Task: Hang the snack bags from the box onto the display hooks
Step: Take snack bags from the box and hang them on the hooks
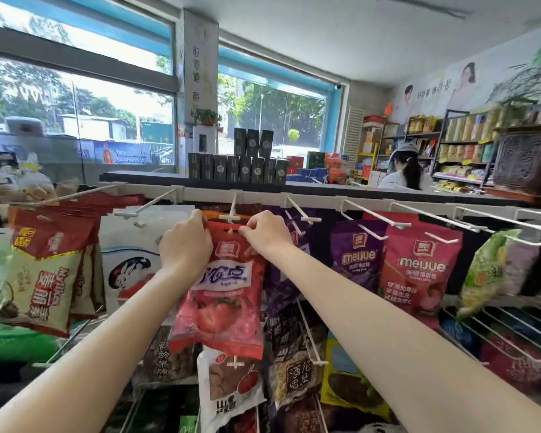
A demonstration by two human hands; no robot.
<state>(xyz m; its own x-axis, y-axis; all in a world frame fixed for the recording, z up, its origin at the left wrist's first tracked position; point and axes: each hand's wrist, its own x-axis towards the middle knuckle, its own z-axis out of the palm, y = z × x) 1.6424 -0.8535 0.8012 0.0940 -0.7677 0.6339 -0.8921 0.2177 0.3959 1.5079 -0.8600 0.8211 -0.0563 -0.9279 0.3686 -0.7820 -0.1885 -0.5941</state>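
Now both hands, left [185, 245] and right [264, 232], pinch strawberry bag [222, 295] top at hook [230, 217]; neighbours read "meijue" [419, 270].

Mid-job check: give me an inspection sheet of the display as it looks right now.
Surface: white rail with wire hooks along the top.
Job's things: red strawberry bag held up at the centre hook, its hole just under the tip; box not in view.
Clutter: purple bag, pink bag and other packs hanging on both sides.
Grips: left hand and right hand pinch the bag's top corners.
Cables: nothing seen.
Surroundings: dark boxes stacked on the counter, a person by far shelves, windows.
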